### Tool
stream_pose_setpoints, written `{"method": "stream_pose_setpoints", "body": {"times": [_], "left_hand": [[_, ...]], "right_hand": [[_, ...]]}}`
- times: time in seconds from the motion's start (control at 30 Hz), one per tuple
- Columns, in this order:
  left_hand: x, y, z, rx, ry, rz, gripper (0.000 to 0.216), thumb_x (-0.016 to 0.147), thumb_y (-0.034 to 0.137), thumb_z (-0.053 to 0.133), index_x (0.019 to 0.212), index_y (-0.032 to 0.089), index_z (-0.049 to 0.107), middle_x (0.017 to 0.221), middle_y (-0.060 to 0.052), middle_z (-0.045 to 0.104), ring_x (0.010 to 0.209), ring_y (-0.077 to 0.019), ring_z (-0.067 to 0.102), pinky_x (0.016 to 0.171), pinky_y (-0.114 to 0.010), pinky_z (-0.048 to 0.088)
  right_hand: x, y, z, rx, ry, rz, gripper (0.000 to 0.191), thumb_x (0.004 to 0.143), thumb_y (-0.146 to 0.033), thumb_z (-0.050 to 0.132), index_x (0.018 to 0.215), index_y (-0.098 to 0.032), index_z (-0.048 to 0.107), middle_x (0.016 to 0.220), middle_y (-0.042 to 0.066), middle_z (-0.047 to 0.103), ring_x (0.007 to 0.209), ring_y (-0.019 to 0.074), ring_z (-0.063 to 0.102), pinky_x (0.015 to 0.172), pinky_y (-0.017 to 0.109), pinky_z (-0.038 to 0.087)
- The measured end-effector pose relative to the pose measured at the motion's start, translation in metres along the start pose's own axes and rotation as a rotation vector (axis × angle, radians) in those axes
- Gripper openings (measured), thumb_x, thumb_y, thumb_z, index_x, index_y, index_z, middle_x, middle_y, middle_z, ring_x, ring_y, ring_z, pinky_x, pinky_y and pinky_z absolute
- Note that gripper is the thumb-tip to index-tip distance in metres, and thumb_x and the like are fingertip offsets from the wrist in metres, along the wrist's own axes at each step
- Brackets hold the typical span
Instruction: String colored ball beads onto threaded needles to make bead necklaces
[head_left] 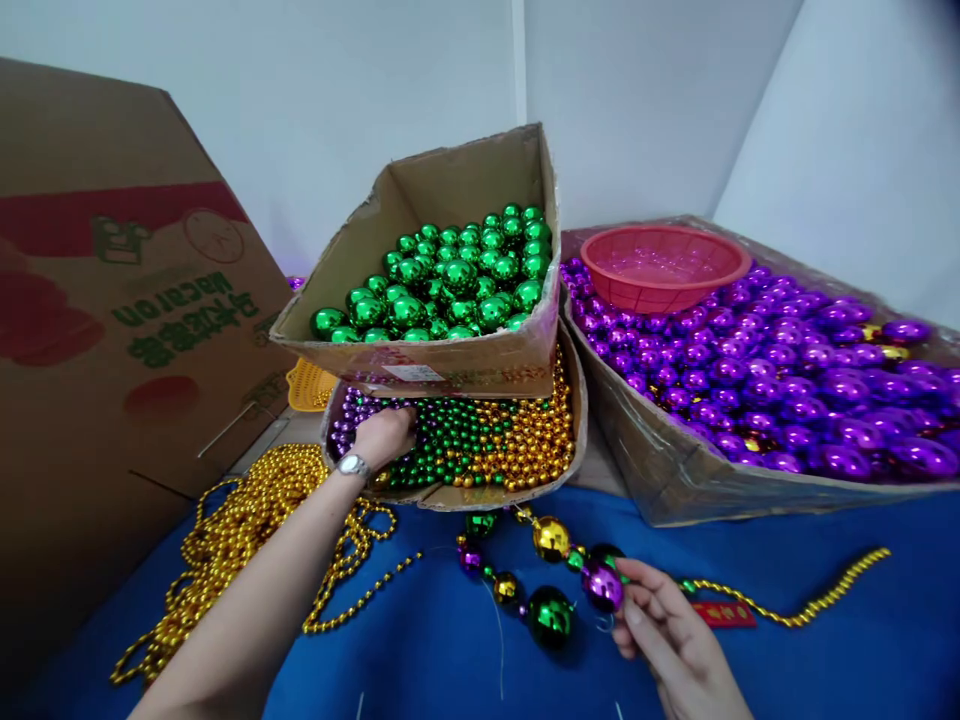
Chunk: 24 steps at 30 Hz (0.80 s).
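My left hand (386,435), with a watch on the wrist, reaches into a low cardboard box (442,497) of small purple, green and gold beads. Its fingers curl down among the purple beads (346,425), and what they grip is hidden. At the lower right my right hand (667,630) pinches the end of a bead string beside a large purple ball (601,584). This string curves over the blue cloth, with a gold ball (551,539), a dark green ball (551,617) and smaller beads on it. Clear thread shows near the fingers.
A box of green balls (457,275) rests over the back of the bead box. On the right, a large box holds purple balls (787,370) and a red basket (664,265). Gold bead chains (255,540) lie left, beside a tall carton (97,330). Another gold chain (795,618) lies right.
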<state>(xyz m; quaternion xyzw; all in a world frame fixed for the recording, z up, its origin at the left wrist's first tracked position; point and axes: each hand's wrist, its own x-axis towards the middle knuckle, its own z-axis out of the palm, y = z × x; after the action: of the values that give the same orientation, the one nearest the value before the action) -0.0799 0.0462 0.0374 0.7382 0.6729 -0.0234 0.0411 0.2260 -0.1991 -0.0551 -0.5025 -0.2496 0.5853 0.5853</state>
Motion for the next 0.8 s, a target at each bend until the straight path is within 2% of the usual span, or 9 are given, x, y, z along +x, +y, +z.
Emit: {"method": "stream_pose_setpoints", "body": {"times": [0.1,0.17,0.27,0.3,0.37,0.5,0.7,0.8], "left_hand": [[-0.03,0.019,-0.009,-0.162,0.082,0.066,0.032,0.09,0.032,0.045,0.117,0.018,0.055,0.1,-0.01,0.066,0.096,-0.0268,0.062,0.083,-0.04,0.048],[-0.055,0.035,-0.008,-0.438,0.068,0.127,0.033,0.092,0.036,0.039,0.12,0.023,0.051,0.103,-0.006,0.066,0.091,-0.0205,0.064,0.077,-0.031,0.051],[-0.09,0.062,0.004,-1.336,-0.121,0.118,0.025,0.087,0.033,0.053,0.109,0.02,0.053,0.096,-0.006,0.067,0.083,-0.0177,0.066,0.07,-0.028,0.053],[-0.098,0.071,0.008,-1.567,-0.204,0.087,0.022,0.084,0.029,0.057,0.104,0.019,0.054,0.092,-0.006,0.067,0.08,-0.0171,0.066,0.068,-0.027,0.053],[-0.108,0.085,0.017,-1.827,-0.337,0.02,0.017,0.082,0.022,0.06,0.098,0.018,0.054,0.089,-0.007,0.068,0.078,-0.0159,0.066,0.067,-0.027,0.052],[-0.116,0.101,0.026,-2.011,-0.428,-0.049,0.011,0.084,0.017,0.057,0.095,0.017,0.054,0.091,-0.008,0.067,0.078,-0.015,0.065,0.068,-0.027,0.053],[-0.124,0.109,0.028,-2.026,-0.422,-0.046,0.017,0.087,0.019,0.054,0.104,0.016,0.055,0.095,-0.009,0.066,0.079,-0.0152,0.064,0.069,-0.028,0.053],[-0.127,0.111,0.027,-2.0,-0.405,-0.043,0.016,0.087,0.02,0.054,0.103,0.015,0.055,0.097,-0.01,0.065,0.079,-0.0155,0.064,0.069,-0.028,0.053]], "right_hand": [[0.0,0.0,-0.001,0.009,0.002,-0.006,0.043,0.075,-0.046,0.069,0.109,-0.023,0.057,0.078,0.001,0.061,0.061,0.0119,0.056,0.054,0.022,0.043],[0.0,-0.001,0.0,-0.003,0.004,0.0,0.042,0.076,-0.046,0.069,0.109,-0.023,0.057,0.079,0.001,0.061,0.062,0.0119,0.056,0.055,0.023,0.043],[0.0,-0.004,0.003,-0.039,0.013,0.009,0.041,0.077,-0.047,0.067,0.11,-0.024,0.057,0.081,0.001,0.06,0.063,0.0119,0.057,0.057,0.023,0.044],[0.0,-0.005,0.003,-0.053,0.006,0.008,0.041,0.078,-0.047,0.067,0.11,-0.024,0.057,0.081,0.001,0.06,0.064,0.0121,0.057,0.058,0.023,0.044],[0.0,-0.007,0.004,-0.085,-0.025,0.007,0.041,0.079,-0.047,0.065,0.112,-0.024,0.056,0.081,0.001,0.059,0.066,0.0127,0.058,0.06,0.024,0.045],[-0.001,-0.007,0.001,-0.138,-0.066,0.003,0.042,0.081,-0.047,0.063,0.114,-0.024,0.054,0.084,0.001,0.059,0.069,0.0133,0.058,0.065,0.026,0.047],[-0.002,-0.009,0.0,-0.152,-0.041,-0.001,0.041,0.081,-0.048,0.063,0.113,-0.025,0.054,0.085,0.001,0.058,0.07,0.0136,0.058,0.066,0.026,0.048],[-0.002,-0.012,0.0,-0.154,-0.024,-0.012,0.041,0.08,-0.048,0.063,0.113,-0.024,0.055,0.084,0.001,0.058,0.07,0.0136,0.058,0.065,0.025,0.048]]}}
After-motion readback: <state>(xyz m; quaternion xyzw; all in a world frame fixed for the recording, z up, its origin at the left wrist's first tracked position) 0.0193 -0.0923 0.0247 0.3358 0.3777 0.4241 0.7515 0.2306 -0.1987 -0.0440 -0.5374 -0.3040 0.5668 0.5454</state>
